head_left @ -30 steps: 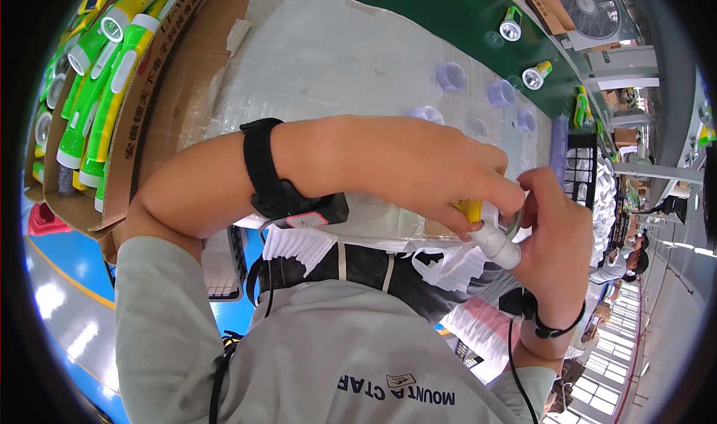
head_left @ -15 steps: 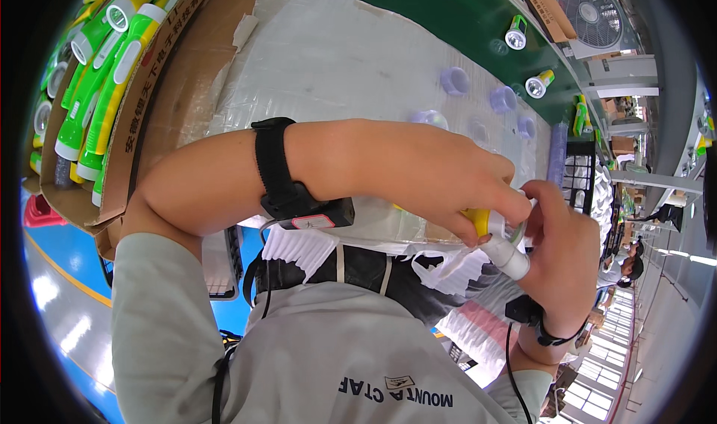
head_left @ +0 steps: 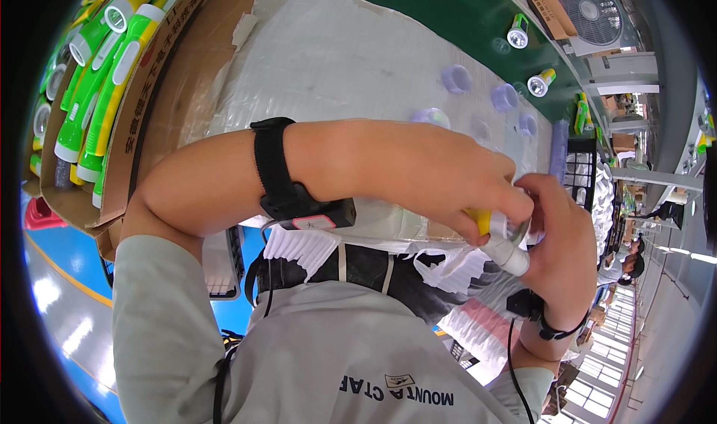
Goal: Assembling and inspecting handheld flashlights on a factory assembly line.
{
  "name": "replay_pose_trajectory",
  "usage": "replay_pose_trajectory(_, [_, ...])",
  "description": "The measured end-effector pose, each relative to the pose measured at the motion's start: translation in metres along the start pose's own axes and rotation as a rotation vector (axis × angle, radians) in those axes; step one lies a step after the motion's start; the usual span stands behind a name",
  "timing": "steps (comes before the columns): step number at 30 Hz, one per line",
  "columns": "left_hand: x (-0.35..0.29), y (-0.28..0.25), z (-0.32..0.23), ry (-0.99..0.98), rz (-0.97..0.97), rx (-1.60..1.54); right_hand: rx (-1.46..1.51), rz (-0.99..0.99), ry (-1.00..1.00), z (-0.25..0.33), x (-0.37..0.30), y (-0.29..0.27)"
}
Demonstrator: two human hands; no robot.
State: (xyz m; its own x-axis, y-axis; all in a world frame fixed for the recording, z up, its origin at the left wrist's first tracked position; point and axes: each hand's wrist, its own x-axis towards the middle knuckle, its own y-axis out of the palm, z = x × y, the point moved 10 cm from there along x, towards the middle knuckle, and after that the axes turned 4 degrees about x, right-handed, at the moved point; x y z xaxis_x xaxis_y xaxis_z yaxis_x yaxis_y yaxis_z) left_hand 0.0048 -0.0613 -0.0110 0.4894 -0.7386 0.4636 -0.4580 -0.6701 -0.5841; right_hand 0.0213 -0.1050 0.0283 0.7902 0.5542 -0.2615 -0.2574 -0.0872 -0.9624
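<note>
My left hand (head_left: 478, 189) reaches across to the right side and grips a flashlight, whose yellow part (head_left: 480, 220) shows between thumb and fingers. Most of it is hidden by my hands. From the other side, my right hand (head_left: 562, 237) closes around the clear, round end (head_left: 517, 234). A white wrap (head_left: 509, 257) covers the right thumb, which presses near the yellow part. Several clear, purple-tinted plastic rings (head_left: 456, 79) stand on the film-covered work surface (head_left: 321, 58) beyond my left hand.
At the left, a cardboard box (head_left: 153, 88) holds several green-and-yellow flashlights (head_left: 97, 88). Two more flashlights, one upper (head_left: 517, 32) and one lower (head_left: 541, 83), lie on the green tabletop (head_left: 418, 10). A black basket (head_left: 581, 166) stands beyond my right hand; a fan (head_left: 590, 11) is at the far right.
Both hands keep their hold on the flashlight. The right fingers and thumb have shifted slightly around its clear end; the left hand is almost still.
</note>
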Motion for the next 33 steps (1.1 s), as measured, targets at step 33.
replay_pose_trajectory(33, [-0.001, -0.005, 0.006, 0.016, -0.078, -0.093, -0.015, -0.5, -0.75, 0.033, -0.011, -0.018])
